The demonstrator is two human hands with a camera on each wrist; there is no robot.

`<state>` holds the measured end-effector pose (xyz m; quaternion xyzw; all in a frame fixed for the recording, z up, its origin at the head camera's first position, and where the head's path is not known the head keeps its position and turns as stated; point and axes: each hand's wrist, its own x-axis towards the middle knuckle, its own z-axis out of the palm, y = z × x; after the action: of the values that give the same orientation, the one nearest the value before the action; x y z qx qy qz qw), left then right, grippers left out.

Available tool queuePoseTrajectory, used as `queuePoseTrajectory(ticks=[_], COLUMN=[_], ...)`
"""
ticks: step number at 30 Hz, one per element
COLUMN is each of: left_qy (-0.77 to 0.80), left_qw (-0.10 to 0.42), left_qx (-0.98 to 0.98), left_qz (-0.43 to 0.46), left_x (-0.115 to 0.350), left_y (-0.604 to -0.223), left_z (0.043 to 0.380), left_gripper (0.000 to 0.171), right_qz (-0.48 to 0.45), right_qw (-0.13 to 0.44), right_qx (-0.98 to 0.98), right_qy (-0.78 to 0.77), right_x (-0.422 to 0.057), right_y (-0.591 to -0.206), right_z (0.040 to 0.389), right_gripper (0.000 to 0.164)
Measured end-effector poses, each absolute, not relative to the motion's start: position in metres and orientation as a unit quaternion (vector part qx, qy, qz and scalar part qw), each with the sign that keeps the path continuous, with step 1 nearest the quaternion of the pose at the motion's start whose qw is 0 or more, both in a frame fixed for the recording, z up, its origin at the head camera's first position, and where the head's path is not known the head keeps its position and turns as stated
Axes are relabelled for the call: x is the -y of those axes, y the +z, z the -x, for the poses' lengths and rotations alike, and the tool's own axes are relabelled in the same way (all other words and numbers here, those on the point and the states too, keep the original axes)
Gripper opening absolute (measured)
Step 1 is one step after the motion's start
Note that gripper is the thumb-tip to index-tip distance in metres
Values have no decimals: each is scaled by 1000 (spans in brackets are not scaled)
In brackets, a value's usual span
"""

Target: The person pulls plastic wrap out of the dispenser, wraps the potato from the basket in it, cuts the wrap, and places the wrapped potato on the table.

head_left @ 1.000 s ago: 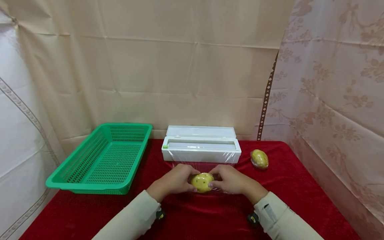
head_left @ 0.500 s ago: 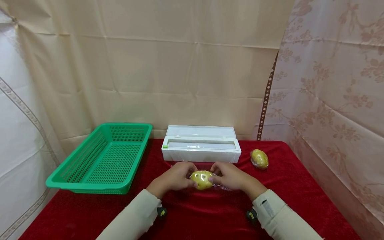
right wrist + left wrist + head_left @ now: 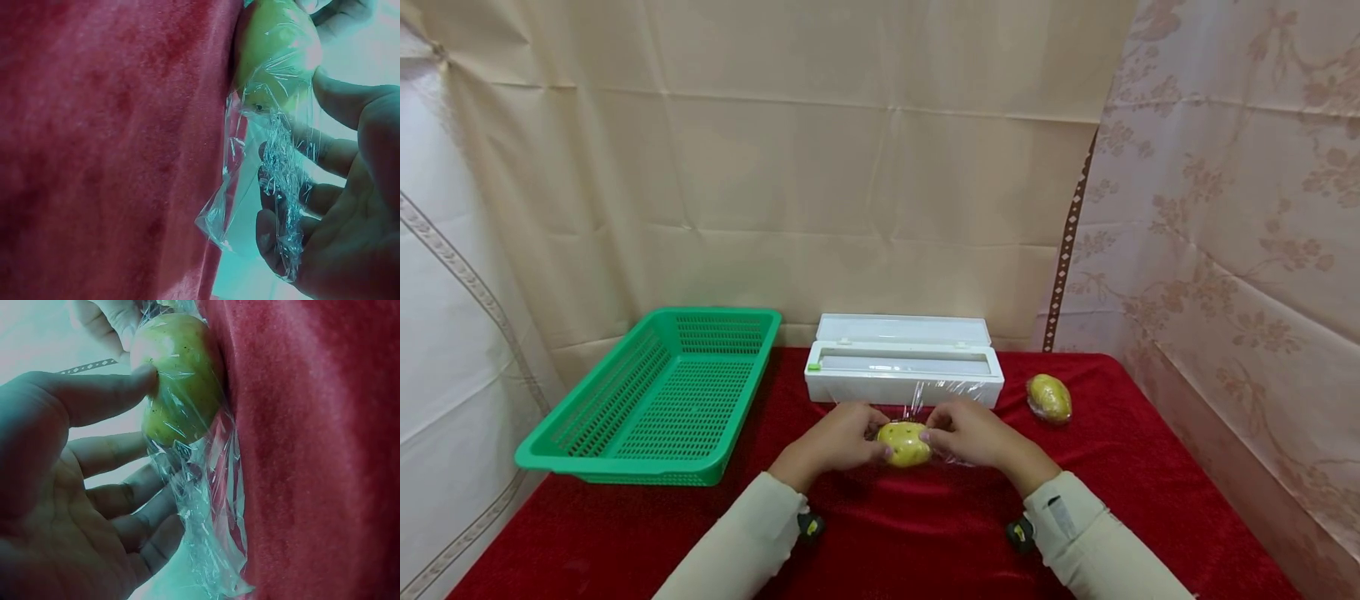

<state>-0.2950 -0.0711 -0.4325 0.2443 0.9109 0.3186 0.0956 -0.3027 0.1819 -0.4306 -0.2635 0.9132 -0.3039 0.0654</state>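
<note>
A yellow potato (image 3: 904, 446) lies on the red cloth, in front of the white box. Clear cling film (image 3: 209, 540) covers it, with loose crumpled ends trailing past both sides. My left hand (image 3: 841, 439) grips the potato's left end, thumb on the near side and fingers behind. At the other end my right hand (image 3: 972, 435) pinches potato and film between thumb and fingers. In the right wrist view, bunched film (image 3: 284, 181) hangs over the right fingers. From the white cling film dispenser (image 3: 902, 388), a film sheet stretches toward the hands.
The dispenser's lid (image 3: 904, 328) stands raised at the back. Right of it sits another film-wrapped potato (image 3: 1049, 398). A green plastic basket (image 3: 625, 468) occupies the left side. Red cloth (image 3: 917, 546) covers the table, and curtains (image 3: 880, 183) hang behind.
The potato has turned between my hands and shifted slightly away from me, toward the dispenser. Both hands have moved with it, and the film now bunches upward behind the potato.
</note>
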Motion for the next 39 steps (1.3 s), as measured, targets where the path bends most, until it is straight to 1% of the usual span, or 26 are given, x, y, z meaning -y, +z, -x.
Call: queuePoseTrajectory(ticks=[3,9,12,15,18,23,29,33,36,39], left_qy=[326,348,346,330,307,267,246,259,292,314], left_qw=[86,65,61,51,33,7,-7,-19,-50,-116], left_qx=[-912,-913,-915,-919,-927,-940,-942,-938,-929,-924], left_qz=[-233,-205,-201,-207,-215,-211,-228,-231,-221,-186], left_x=[72,72,70,68,67,66,67,74,80,85], left_y=[-434,-440,-440,-438,-435,-433,-430,-427,-424,-422], left_z=[296,298,297,297,294,290,287,286,289,295], left_gripper=[30,29,29,30,31,33,36,39,40,40], right_qz=[263,287,293,284,254,232,263,275,278,279], right_qw=[63,11,-5,-21,-31,-57,-86,-96,-97,-97], right_qx=[-913,-922,-924,-929,-935,-932,-924,-923,-922,-920], right_qy=[-305,-262,-247,-236,-244,-274,-265,-253,-254,-259], right_x=[-181,-182,-183,-183,-181,-179,-174,-170,-168,-167], right_y=[-430,-433,-434,-434,-433,-431,-432,-434,-433,-431], right_z=[304,307,306,304,301,294,289,289,289,288], right_gripper=[16,18,20,20,20,29,17,18,18,17])
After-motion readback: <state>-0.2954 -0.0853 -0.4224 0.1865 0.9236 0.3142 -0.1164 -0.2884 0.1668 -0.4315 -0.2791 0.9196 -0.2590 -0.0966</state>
